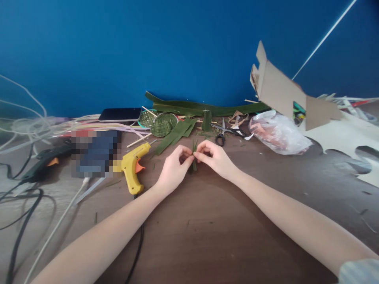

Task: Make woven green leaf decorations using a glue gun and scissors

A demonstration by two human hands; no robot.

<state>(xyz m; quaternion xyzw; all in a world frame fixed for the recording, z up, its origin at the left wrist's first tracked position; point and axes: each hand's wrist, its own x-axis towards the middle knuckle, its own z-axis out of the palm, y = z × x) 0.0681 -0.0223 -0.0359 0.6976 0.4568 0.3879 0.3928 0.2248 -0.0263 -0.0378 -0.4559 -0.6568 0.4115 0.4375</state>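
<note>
Both hands meet above the middle of the brown table. My left hand [177,165] pinches some narrow green leaf strips [194,166] between thumb and fingers. From the other side my right hand [213,157] pinches the same strips, its fingertips almost touching the left ones. Short ends of the strips stick out above and below the fingers; the part between the fingertips is hidden. Beyond the hands lie flat cut leaf pieces [176,134] and a pair of scissors [222,132]. A yellow glue gun [132,167] rests left of my left hand.
A woven green disc [164,124] and a long leaf [207,108] lie by the blue wall. Phones [120,114], cables and a black glue gun [44,159] occupy the left. On the right are a plastic bag [280,132] and a cardboard box [281,85].
</note>
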